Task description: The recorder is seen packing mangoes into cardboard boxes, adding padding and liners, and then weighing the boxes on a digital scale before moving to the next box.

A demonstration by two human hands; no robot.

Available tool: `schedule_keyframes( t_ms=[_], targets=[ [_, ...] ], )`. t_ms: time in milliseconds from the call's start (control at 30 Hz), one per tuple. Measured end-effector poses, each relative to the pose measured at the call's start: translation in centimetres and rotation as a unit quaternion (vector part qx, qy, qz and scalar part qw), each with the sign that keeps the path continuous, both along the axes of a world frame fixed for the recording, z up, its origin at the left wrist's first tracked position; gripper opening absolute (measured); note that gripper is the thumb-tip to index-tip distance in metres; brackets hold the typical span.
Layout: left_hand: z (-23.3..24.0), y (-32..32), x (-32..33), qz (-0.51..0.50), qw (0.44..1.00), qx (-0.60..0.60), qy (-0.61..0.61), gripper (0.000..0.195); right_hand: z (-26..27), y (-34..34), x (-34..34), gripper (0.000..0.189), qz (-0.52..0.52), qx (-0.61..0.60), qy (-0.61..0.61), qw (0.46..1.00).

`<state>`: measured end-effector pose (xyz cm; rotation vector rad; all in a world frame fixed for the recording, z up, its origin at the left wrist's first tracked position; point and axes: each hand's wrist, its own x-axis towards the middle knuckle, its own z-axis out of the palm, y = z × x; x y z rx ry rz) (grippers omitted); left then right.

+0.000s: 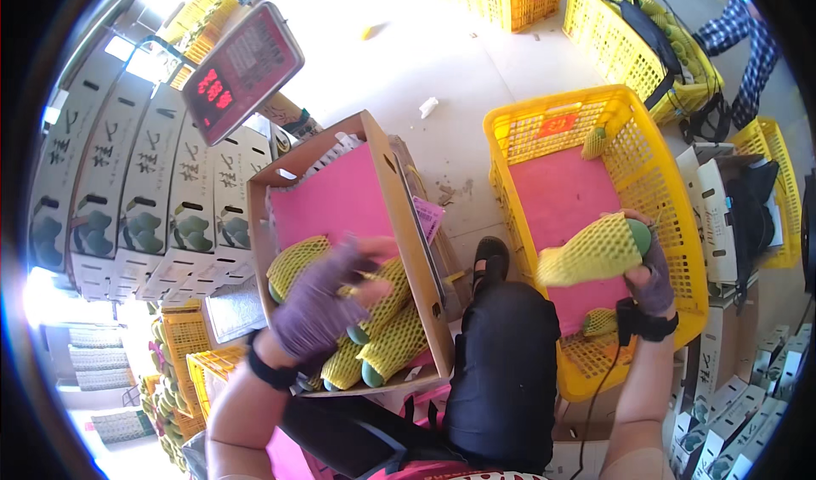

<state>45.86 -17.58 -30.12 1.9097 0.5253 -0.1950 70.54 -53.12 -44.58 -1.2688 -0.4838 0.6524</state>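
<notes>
My right hand (656, 279), in a purple fingerless glove, grips a green mango-like fruit (593, 253) sleeved in yellow foam netting. It is held above a yellow plastic crate (666, 180), whose bottom has a pink sheet (564, 190). Two netted fruits lie in that crate, one in the far corner (595, 143) and one at the near end (599, 322). Over an open cardboard box (414, 257), my left hand (335, 298) is blurred, its fingers apart and nothing visibly held. Several netted fruits (395, 346) fill the box's near half; a pink sheet (338, 190) covers the far part.
A scale's lit red display (242, 72) rises beyond the box. Printed cartons (143, 206) are stacked at left, with more (739, 422) at lower right. At upper right stands a crate of netted fruit (637, 40) near a person's checked sleeve (758, 46). My knee (503, 371) separates box and crate.
</notes>
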Motion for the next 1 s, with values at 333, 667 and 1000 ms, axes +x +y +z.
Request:
schedule_keyframes(
  t_ms=[333, 667, 1000],
  targets=[
    [0.0, -12.7, -2.0, 0.126, 0.907, -0.369, -0.157, 0.067, 11.7, 11.5, -13.8, 0.097, -0.041, 0.162, -0.027, 0.985],
    [0.6, -12.6, -2.7, 0.136, 0.784, -0.592, -0.129, 0.076, 11.6, 10.4, -13.1, 0.018, -0.08, -0.037, -0.202, 0.975],
    [0.2, -0.1, -2.0, 0.06, 0.983, 0.057, -0.167, 0.06, 2.5, 6.6, -3.8, 0.028, -0.124, -0.065, -0.186, 0.972]
  ],
)
